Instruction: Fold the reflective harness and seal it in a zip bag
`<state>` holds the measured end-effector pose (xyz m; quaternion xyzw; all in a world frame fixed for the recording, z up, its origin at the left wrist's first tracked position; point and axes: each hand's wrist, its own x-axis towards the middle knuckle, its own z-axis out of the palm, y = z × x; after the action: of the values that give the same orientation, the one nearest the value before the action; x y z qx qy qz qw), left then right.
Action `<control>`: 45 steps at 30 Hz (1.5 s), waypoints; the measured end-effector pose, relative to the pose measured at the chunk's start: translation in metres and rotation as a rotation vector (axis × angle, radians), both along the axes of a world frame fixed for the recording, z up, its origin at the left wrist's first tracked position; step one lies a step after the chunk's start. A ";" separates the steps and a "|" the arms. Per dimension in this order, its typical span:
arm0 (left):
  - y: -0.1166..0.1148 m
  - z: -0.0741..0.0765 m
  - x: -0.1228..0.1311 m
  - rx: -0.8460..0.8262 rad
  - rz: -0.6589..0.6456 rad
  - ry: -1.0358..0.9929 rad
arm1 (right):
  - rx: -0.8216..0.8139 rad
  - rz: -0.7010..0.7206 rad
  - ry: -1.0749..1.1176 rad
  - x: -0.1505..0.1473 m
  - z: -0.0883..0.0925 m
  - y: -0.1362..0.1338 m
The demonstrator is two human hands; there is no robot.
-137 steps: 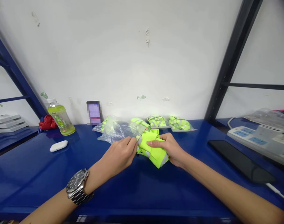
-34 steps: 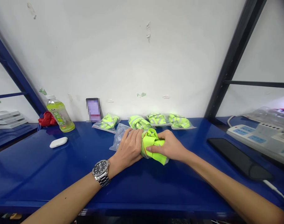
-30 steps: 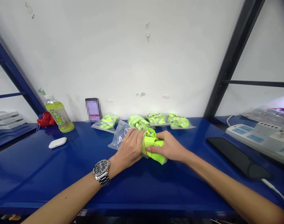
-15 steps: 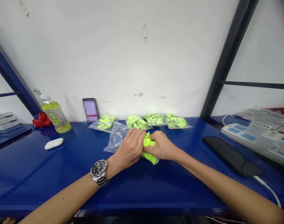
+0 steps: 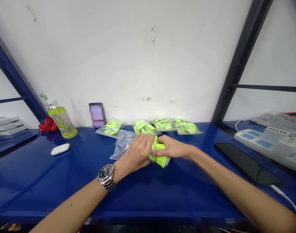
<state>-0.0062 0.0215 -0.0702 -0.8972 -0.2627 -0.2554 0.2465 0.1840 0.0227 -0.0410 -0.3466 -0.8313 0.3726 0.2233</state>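
Note:
My left hand (image 5: 139, 150), with a watch on its wrist, is closed around a clear plastic bag (image 5: 122, 144), whose flat end sticks out behind the hand. A crumpled neon-yellow reflective vest (image 5: 162, 160) shows between my two hands, partly hidden by them. A thin red line, like the bag's zip edge, crosses it. Gripping the vest from the right is my right hand (image 5: 171, 147), thumb towards me. How much of the vest lies inside the bag is hidden by my left hand.
Bagged yellow vests (image 5: 185, 125) lie along the wall, with a propped phone (image 5: 97, 115) beside them. At the left are a drink bottle (image 5: 62, 119), a white case (image 5: 60, 149) and red cloth (image 5: 48, 125). A charging phone (image 5: 245, 163) and power strips (image 5: 257, 140) are at the right.
My right hand has shifted its hold on the vest, its wrist now higher. The red line on the bag has come into sight. The whole view has moved slightly.

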 end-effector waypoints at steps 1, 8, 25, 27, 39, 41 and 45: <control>0.001 0.000 -0.001 0.005 -0.008 -0.006 | -0.077 0.090 0.021 0.005 0.003 -0.001; -0.005 0.002 0.000 0.045 -0.021 0.064 | 0.123 0.186 -0.175 0.017 0.006 -0.003; -0.014 0.004 -0.002 0.020 -0.083 0.037 | 0.112 -0.038 0.211 -0.009 -0.018 -0.005; -0.012 0.003 -0.002 0.018 -0.096 -0.028 | 0.051 -0.100 0.269 -0.009 -0.018 -0.006; -0.006 -0.001 -0.005 0.036 -0.116 -0.165 | 0.049 0.071 0.138 0.007 -0.007 -0.013; -0.009 0.000 -0.004 0.054 -0.100 -0.130 | 0.115 0.000 0.128 0.001 -0.017 -0.012; -0.019 0.005 0.001 0.107 -0.116 -0.021 | 0.287 -0.120 0.067 -0.014 -0.031 -0.014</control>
<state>-0.0048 0.0027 -0.0649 -0.8938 -0.1989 -0.2925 0.2758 0.1702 0.0091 -0.0718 -0.3477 -0.8460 0.2471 0.3199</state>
